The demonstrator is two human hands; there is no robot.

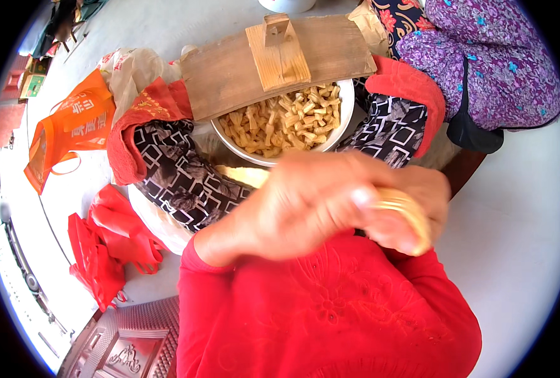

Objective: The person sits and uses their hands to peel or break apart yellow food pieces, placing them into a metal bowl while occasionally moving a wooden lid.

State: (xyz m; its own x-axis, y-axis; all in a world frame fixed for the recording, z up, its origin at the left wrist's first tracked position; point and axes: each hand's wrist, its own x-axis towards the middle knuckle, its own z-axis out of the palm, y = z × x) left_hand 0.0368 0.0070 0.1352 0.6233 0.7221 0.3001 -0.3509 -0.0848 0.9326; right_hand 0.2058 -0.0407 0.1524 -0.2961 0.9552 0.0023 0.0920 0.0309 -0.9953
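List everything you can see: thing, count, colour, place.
Basin: one, white, centre
Knot-shaped pieces: many, tan, in the basin
Wooden board: one, brown, across the basin's far side
Wooden block: one, light brown, on the board
Tote bag: one, orange, left
Other bags: count unclear, red, lower left
Plastic bag: at least one, whitish, upper left
Towels: two, red, over the legs
Tub: one, white, top edge
Embossed panel: one, brown, bottom left
Floral cloth: one, purple, upper right
Curved ridged piece: one, yellow, at the hands
Trousers: one pair, black-and-white, flanking the basin
Top: one, red, bottom centre
Left hand: one, bare, centre
Right hand: one, bare, beside it
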